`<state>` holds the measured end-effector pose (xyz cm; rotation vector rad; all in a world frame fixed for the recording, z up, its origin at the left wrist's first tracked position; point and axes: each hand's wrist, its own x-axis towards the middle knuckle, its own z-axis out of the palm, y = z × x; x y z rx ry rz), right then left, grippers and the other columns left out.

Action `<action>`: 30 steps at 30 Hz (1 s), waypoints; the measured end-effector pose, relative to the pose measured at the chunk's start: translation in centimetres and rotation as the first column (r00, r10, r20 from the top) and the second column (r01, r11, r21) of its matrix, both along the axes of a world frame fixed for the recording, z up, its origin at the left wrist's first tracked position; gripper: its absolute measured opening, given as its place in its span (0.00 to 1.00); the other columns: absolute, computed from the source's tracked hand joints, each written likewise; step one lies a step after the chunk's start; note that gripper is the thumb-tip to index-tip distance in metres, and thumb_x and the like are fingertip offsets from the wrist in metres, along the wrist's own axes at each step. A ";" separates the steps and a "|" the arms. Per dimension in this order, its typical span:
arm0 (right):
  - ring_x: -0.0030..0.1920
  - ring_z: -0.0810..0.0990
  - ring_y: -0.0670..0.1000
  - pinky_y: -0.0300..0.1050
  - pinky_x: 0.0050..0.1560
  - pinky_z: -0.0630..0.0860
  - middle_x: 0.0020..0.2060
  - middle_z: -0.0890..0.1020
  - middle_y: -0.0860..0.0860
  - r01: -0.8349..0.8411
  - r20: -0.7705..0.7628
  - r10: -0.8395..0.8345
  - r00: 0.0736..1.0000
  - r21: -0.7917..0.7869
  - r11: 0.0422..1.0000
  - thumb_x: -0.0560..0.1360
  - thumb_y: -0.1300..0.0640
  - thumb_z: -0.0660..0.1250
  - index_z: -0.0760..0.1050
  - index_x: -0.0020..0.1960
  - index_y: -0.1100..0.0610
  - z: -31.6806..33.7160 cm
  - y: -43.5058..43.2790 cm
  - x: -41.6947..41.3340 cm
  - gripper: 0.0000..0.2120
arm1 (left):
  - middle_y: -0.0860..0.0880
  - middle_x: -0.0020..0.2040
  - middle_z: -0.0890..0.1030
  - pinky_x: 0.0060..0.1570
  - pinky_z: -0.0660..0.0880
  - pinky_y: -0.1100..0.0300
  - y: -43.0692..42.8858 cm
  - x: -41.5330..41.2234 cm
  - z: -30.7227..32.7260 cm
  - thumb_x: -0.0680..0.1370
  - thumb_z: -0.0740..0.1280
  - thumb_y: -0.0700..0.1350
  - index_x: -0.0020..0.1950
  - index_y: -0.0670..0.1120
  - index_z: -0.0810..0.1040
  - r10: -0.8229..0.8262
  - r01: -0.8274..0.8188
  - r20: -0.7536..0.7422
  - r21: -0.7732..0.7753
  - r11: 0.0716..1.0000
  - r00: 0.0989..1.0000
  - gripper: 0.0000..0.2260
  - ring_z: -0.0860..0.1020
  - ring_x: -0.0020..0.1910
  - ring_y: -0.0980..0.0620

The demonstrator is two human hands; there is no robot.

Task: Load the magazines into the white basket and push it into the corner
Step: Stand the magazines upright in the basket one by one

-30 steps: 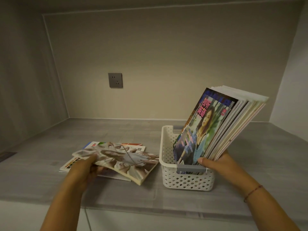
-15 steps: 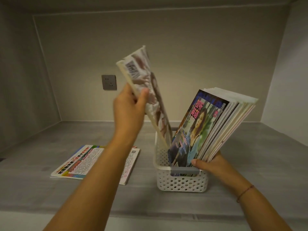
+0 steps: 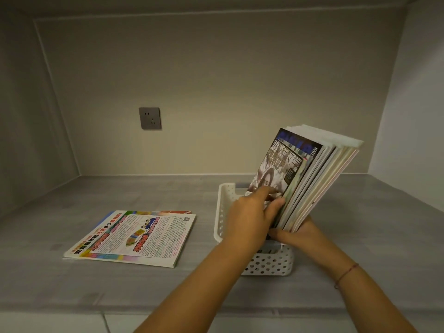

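Note:
A white perforated basket (image 3: 269, 263) stands on the grey shelf right of centre. Several magazines (image 3: 319, 174) lean to the right inside it. The front one, a grey-toned magazine (image 3: 276, 174) with a figure on its cover, stands against the stack. My left hand (image 3: 249, 217) holds its lower edge, thumb on the cover and fingers curled round the side. My right hand (image 3: 298, 234) grips the bottom of the leaning stack from the right. A colourful magazine (image 3: 134, 236) lies flat on the shelf to the left of the basket, with another partly visible beneath it.
A grey wall socket (image 3: 150, 118) sits on the back wall. Side walls close the alcove at left and right, with corners at the back. The grey shelf surface (image 3: 72, 284) ends at a front edge below my arms.
My left hand lifted the grey-toned magazine off the flat pile, swung it up and over, and set it into the basket against the front of the stack. My right hand kept holding the stack.

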<state>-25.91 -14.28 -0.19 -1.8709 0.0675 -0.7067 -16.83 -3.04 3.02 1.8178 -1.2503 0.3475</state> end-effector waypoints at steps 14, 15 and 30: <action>0.53 0.81 0.43 0.32 0.45 0.77 0.53 0.82 0.45 0.051 0.032 -0.054 0.998 0.090 0.995 0.65 0.60 0.74 0.75 0.58 0.45 -0.7 0.3 0.3 0.23 | 0.54 0.62 0.79 0.57 0.77 0.52 2.5 1.2 -1.3 0.76 0.65 0.57 0.67 0.55 0.73 -0.154 0.197 -0.218 0.193 0.961 0.964 0.21 0.79 0.57 0.55; 0.53 0.81 0.43 0.33 0.45 0.77 0.53 0.82 0.45 0.058 0.031 -0.061 0.998 0.099 0.993 0.65 0.60 0.74 0.75 0.59 0.47 -0.7 0.3 0.3 0.24 | 0.55 0.62 0.79 0.58 0.76 0.52 2.6 1.2 -1.3 0.76 0.65 0.57 0.67 0.56 0.72 -0.167 0.212 -0.224 0.198 0.957 0.960 0.20 0.78 0.58 0.55; 0.48 0.80 0.40 0.36 0.47 0.74 0.46 0.83 0.43 0.155 -0.133 -0.143 0.981 0.082 0.985 0.65 0.54 0.74 0.76 0.51 0.44 -1.0 -0.1 0.1 0.16 | 0.36 0.77 0.53 0.71 0.47 0.36 20.6 17.8 -9.6 0.62 0.67 0.73 0.76 0.36 0.51 0.931 -0.745 -0.255 0.560 0.363 0.262 0.57 0.50 0.76 0.39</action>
